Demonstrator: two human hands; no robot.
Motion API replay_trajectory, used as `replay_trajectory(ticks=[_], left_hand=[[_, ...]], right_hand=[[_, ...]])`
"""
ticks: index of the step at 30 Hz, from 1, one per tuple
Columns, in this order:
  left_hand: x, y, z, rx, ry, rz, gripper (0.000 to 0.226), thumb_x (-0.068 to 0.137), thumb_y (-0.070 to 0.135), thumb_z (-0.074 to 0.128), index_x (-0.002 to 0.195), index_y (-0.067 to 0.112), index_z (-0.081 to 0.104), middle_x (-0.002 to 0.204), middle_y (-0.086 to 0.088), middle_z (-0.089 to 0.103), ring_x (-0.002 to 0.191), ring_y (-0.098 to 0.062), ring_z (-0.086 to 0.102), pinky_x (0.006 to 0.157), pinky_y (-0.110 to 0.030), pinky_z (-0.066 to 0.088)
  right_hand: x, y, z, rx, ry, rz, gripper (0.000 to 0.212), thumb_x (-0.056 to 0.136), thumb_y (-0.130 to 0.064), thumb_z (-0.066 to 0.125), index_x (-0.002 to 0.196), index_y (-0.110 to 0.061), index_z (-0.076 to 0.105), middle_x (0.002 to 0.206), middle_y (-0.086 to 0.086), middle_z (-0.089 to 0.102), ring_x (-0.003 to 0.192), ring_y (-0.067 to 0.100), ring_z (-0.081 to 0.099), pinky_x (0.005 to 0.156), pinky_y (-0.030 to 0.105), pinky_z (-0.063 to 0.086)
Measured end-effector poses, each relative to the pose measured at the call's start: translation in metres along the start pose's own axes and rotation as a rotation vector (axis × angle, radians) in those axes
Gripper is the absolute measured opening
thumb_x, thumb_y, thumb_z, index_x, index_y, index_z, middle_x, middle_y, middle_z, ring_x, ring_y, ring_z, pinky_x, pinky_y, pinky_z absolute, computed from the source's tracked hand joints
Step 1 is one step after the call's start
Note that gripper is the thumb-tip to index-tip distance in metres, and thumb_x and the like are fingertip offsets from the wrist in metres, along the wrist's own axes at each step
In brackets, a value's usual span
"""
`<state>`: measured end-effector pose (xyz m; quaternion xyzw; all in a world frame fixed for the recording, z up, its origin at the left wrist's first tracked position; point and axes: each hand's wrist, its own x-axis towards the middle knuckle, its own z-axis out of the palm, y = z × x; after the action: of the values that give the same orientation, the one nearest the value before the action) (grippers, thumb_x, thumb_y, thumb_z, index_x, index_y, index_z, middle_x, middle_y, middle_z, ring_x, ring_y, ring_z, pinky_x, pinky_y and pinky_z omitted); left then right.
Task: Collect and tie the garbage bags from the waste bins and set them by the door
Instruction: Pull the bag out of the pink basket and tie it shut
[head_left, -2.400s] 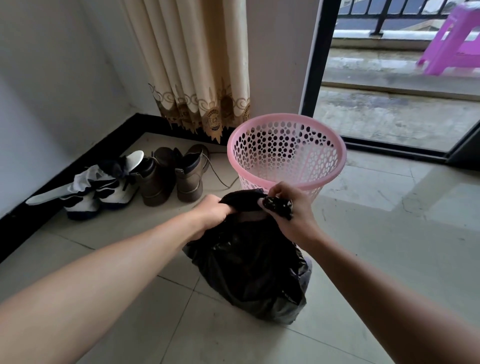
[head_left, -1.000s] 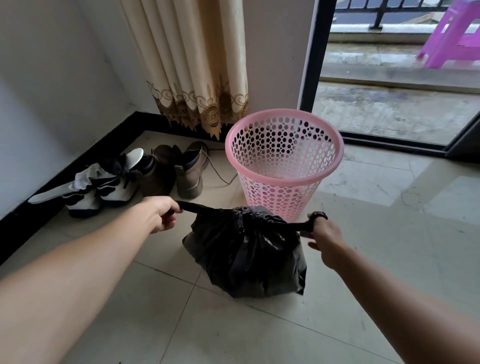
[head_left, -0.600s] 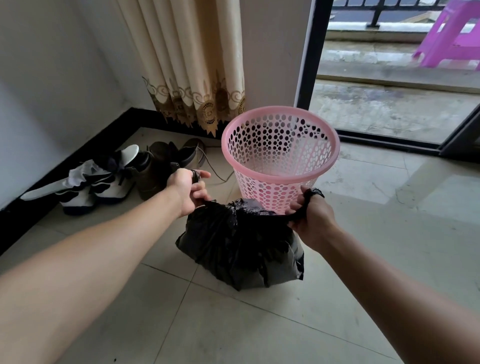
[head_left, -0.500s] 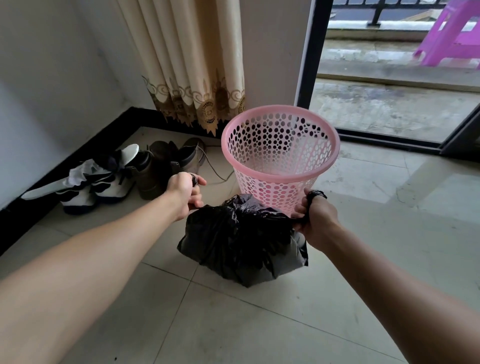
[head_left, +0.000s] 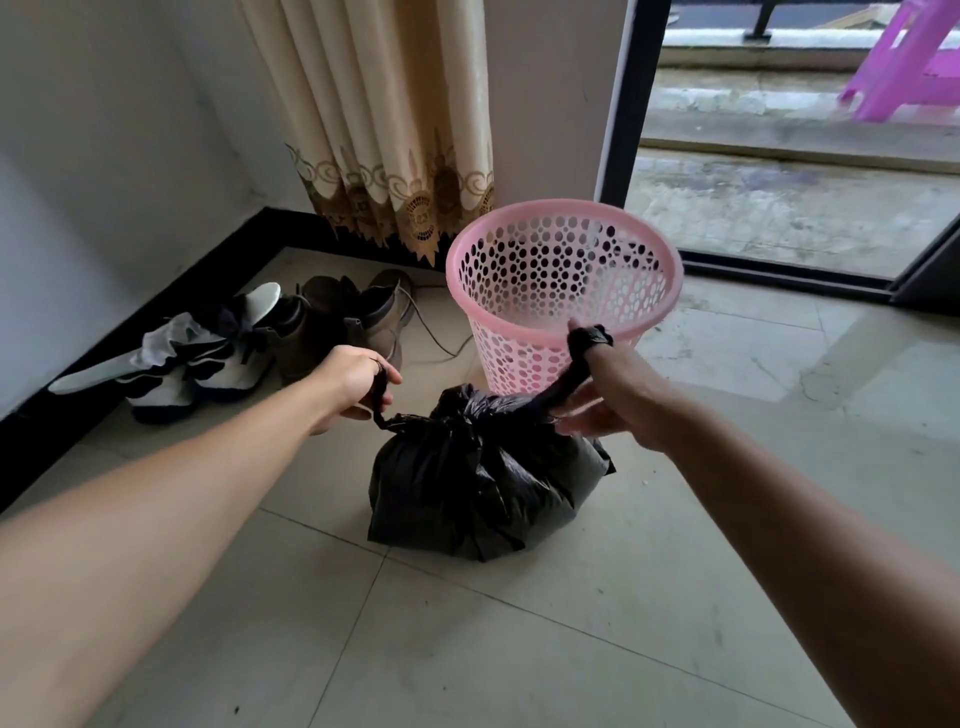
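A full black garbage bag (head_left: 478, 483) sits on the tiled floor in front of a pink perforated waste bin (head_left: 563, 291), which stands without a bag. The bag's top is gathered into a knot with two twisted tails. My left hand (head_left: 353, 384) grips the left tail. The right tail is wrapped around a finger of my right hand (head_left: 618, 395), which pulls it up and to the right.
Two brown boots (head_left: 358, 322) and white sneakers (head_left: 202, 364) lie by the left wall's black skirting. A beige curtain (head_left: 384, 119) hangs behind the bin. A sliding door's dark frame (head_left: 623, 98) opens onto a balcony with a purple stool (head_left: 909, 62).
The hands drew the two tails apart, then came back toward the bag. Both tails are now held closer to the knot, the right one raised.
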<state>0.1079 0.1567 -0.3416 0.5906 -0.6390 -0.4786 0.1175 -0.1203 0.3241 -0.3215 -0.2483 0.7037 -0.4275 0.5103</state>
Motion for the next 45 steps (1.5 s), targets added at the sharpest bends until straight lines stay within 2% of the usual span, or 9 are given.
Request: replay_trajectory(ticks=[7,13,18,22,26,32,37,41,45], left_hand=[[-0.001,0.006,-0.02,-0.055,-0.052,0.024,0.043,0.083,-0.008,0.029,0.084,0.005,0.069,0.079,-0.015,0.066,0.072,-0.03,0.063,0.065,-0.034,0.053],[0.005,0.002,-0.039,-0.133,-0.025,-0.016,0.04,0.081,-0.011,0.03,0.085,0.006,0.066,0.072,-0.017,0.066,0.066,-0.029,0.065,0.062,-0.033,0.054],[0.01,0.013,-0.04,-0.179,-0.039,0.009,0.044,0.075,-0.01,0.029,0.081,0.009,0.068,0.064,-0.01,0.071,0.056,-0.022,0.07,0.06,-0.03,0.052],[0.007,0.02,-0.039,-0.189,-0.087,0.042,0.043,0.076,-0.01,0.03,0.081,0.009,0.068,0.06,-0.007,0.071,0.055,-0.022,0.07,0.055,-0.027,0.052],[0.001,0.024,-0.04,-0.179,-0.147,0.066,0.041,0.076,-0.01,0.033,0.081,0.008,0.069,0.067,-0.012,0.071,0.062,-0.027,0.07,0.058,-0.029,0.054],[-0.007,0.035,-0.039,-0.218,-0.24,0.101,0.041,0.08,-0.013,0.032,0.084,0.004,0.068,0.077,-0.019,0.07,0.065,-0.031,0.072,0.077,-0.04,0.055],[-0.014,0.042,-0.041,-0.15,-0.339,0.132,0.036,0.084,-0.011,0.036,0.093,0.001,0.069,0.085,-0.022,0.071,0.073,-0.034,0.072,0.084,-0.045,0.054],[-0.024,0.061,-0.035,-0.139,-0.448,0.154,0.037,0.084,-0.011,0.037,0.095,0.003,0.069,0.088,-0.024,0.072,0.075,-0.035,0.073,0.063,-0.032,0.059],[-0.027,0.079,-0.026,-0.069,-0.477,0.203,0.047,0.08,-0.013,0.031,0.095,0.005,0.072,0.086,-0.02,0.072,0.065,-0.027,0.07,0.051,-0.025,0.043]], right_hand=[[0.016,0.03,0.012,0.8,-0.466,0.069,0.039,0.099,-0.036,0.041,0.129,-0.012,0.045,0.129,0.018,0.062,0.117,0.028,0.063,0.075,0.031,0.058],[0.028,0.088,0.002,1.094,0.183,0.241,0.034,0.089,-0.018,0.034,0.116,-0.012,0.054,0.08,0.008,0.075,0.058,0.017,0.072,0.047,0.015,0.043],[0.019,0.091,0.04,0.563,0.155,0.141,0.022,0.092,0.004,0.044,0.103,-0.006,0.06,0.098,0.01,0.068,0.085,0.021,0.069,0.049,0.019,0.042],[0.023,0.088,0.057,-0.028,0.254,-0.175,0.017,0.08,-0.025,0.078,0.087,-0.019,0.064,0.077,0.003,0.067,0.069,0.017,0.063,0.055,0.029,0.046],[0.033,0.063,0.062,-0.106,0.5,-0.313,0.026,0.079,-0.038,0.076,0.093,-0.016,0.073,0.084,0.001,0.072,0.081,0.02,0.067,0.076,0.037,0.054],[0.05,0.045,0.085,-0.358,0.307,-0.472,0.017,0.092,-0.024,0.062,0.077,-0.016,0.064,0.088,0.006,0.058,0.076,0.015,0.05,0.059,0.027,0.03],[0.045,0.024,0.101,0.018,0.14,-0.449,0.024,0.103,-0.015,0.039,0.087,-0.009,0.056,0.07,0.006,0.061,0.06,0.017,0.055,0.054,0.031,0.044],[0.057,0.021,0.1,-0.604,0.172,-0.333,0.023,0.097,-0.02,0.04,0.094,-0.009,0.059,0.086,0.013,0.064,0.08,0.03,0.061,0.068,0.036,0.048],[0.045,0.017,0.108,-0.852,-0.141,-0.381,0.035,0.094,-0.029,0.042,0.12,-0.008,0.051,0.123,0.019,0.059,0.11,0.033,0.055,0.09,0.037,0.046]])
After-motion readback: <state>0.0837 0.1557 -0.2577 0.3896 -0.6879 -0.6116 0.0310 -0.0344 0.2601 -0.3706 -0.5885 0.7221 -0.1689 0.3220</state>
